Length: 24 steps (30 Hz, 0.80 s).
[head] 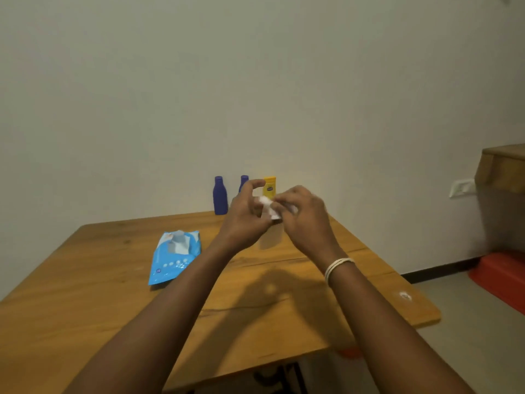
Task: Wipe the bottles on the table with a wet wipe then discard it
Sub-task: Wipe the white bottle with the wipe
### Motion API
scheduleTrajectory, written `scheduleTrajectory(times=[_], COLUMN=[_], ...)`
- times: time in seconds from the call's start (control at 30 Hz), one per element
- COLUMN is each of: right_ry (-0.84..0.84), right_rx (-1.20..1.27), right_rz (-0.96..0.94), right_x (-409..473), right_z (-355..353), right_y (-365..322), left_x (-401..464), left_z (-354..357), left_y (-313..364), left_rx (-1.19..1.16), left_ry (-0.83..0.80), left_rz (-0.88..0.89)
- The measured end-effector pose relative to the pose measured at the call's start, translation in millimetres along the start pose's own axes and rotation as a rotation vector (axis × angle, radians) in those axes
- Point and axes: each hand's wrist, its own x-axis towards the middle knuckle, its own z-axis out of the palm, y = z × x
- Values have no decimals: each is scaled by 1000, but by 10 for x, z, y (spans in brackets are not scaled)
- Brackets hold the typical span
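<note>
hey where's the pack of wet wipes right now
In the head view, the blue wet wipes pack lies flat on the wooden table, left of the left hand, nearer the camera than the tall blue bottle by the wall.

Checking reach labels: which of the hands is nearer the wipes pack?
Left. The left hand is up and right of the wipes pack; the right hand is farther right, both gripping the wet wipe.

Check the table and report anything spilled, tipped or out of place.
Nothing stands out. The three bottles stand upright by the wall, the wipes pack lies flat, and both hands hold the wet wipe.
</note>
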Motion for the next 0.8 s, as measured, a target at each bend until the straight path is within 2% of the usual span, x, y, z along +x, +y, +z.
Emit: scheduleTrajectory(times=[0.1,0.2,0.33,0.47,0.57,0.63,0.73,0.8], right_ry=[79,66,107,83,-35,-61,112,157], right_rx=[136,180,251,240,89,16,106,97], right_rz=[50,-39,-33,-111,-194,-206,-161,-128], right_x=[45,18,3,-38,-225,-313,-176,-46], right_z=[-70,33,61,106,149,147,121,130], right_y=[-97,-248,-306,-401,-294,-215,-270,-384], left_x=[-91,-113,-175,-219,-228,-243,-256,-269], left_z=[-181,-346,-547,-638,-712,-718,-628,-594], left_y=[137,288,390,416,373,336,330,340], left_rx=[-90,-211,-415,-594,-724,-722,-695,-686], left_ry=[21,60,-69,-37,30,27,-50,-91], left_rz=[-42,-50,-115,-176,-258,-295,-348,-359])
